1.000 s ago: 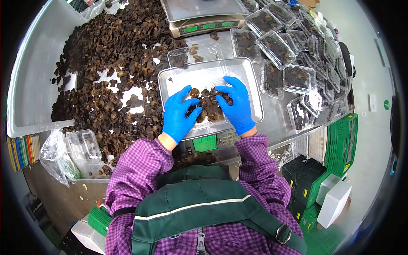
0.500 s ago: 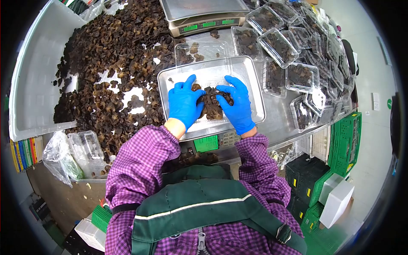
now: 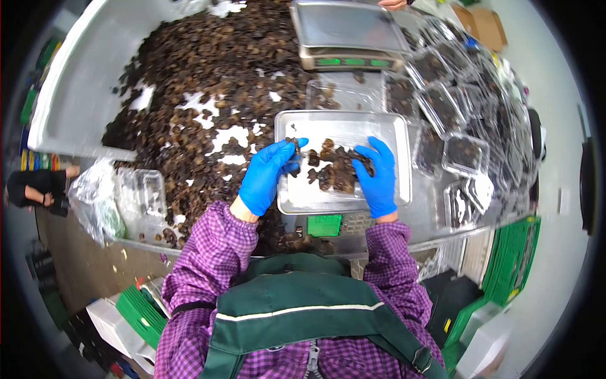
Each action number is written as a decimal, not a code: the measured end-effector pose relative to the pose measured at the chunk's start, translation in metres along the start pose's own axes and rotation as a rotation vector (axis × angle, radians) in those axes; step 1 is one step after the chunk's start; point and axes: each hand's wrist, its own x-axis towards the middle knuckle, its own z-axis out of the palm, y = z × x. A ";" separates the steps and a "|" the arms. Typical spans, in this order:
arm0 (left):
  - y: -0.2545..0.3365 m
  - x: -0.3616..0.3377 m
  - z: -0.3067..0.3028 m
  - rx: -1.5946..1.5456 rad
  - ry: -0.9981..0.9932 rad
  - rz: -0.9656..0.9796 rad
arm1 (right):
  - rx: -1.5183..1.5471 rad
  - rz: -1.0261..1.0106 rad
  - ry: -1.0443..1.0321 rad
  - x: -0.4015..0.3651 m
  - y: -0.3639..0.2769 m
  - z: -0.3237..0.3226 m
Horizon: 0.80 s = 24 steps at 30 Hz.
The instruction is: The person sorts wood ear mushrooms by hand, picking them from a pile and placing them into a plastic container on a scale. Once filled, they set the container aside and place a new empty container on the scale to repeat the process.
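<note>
Both hands wear blue gloves. My left hand [image 3: 268, 174] is over the left edge of the metal tray [image 3: 315, 205], its thumb and fingers pinched on a dark brown mushroom piece [image 3: 293, 146]. On the right, my right hand [image 3: 379, 178] has its fingers apart and curved against the small heap of dark mushroom pieces [image 3: 336, 170]. That heap lies in a clear plastic container on the tray. Below the tray's front edge shows a green scale display [image 3: 324, 225].
A wide pile of dark mushroom pieces [image 3: 196, 69] fills the left, beside a white bin [image 3: 82, 95]. Behind the tray is a second scale [image 3: 350, 31]. Filled clear boxes [image 3: 466, 155] are stacked at the right. A person [image 3: 41, 188] is at the far left; another person's hand [image 3: 392, 4] shows at the top.
The view has shifted, so the table appears further right and lower. My left hand has left the heap and moved to the tray's left edge with a piece. Another person's hand has appeared at the top.
</note>
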 end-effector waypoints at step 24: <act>0.073 -0.265 -0.296 -0.054 1.299 0.635 | 0.017 0.043 -0.229 -0.006 -0.056 0.004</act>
